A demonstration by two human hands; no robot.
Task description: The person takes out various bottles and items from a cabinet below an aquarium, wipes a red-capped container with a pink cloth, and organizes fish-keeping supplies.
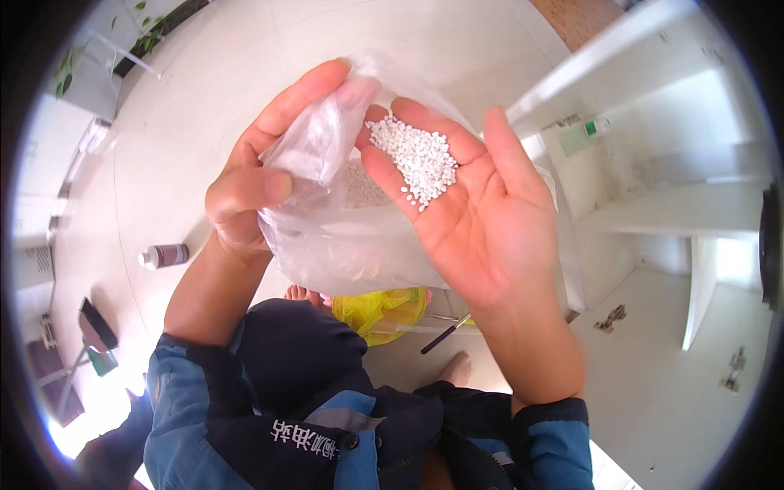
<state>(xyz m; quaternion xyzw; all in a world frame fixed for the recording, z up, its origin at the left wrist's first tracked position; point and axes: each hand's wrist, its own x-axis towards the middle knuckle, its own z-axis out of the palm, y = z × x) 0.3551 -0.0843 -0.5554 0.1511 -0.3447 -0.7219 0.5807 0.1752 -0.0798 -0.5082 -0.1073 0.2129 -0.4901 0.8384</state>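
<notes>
A small heap of white granules rests on the fingers and upper palm of my right hand, which is turned palm up with the thumb spread outward. My left hand pinches the gathered rim of a translucent plastic bag, thumb in front and fingers behind the film. More granules, dimmer in colour, show inside the bag's mouth, partly hidden by my right fingers. The right hand hovers over that mouth. How full the bag is cannot be made out.
Below the bag lies a yellow mesh net, near a dark-handled rod and my bare feet. A brown bottle with a white cap is on the floor at left. A white cabinet with shelves and metal hinges stands at right; potted greenery is far left.
</notes>
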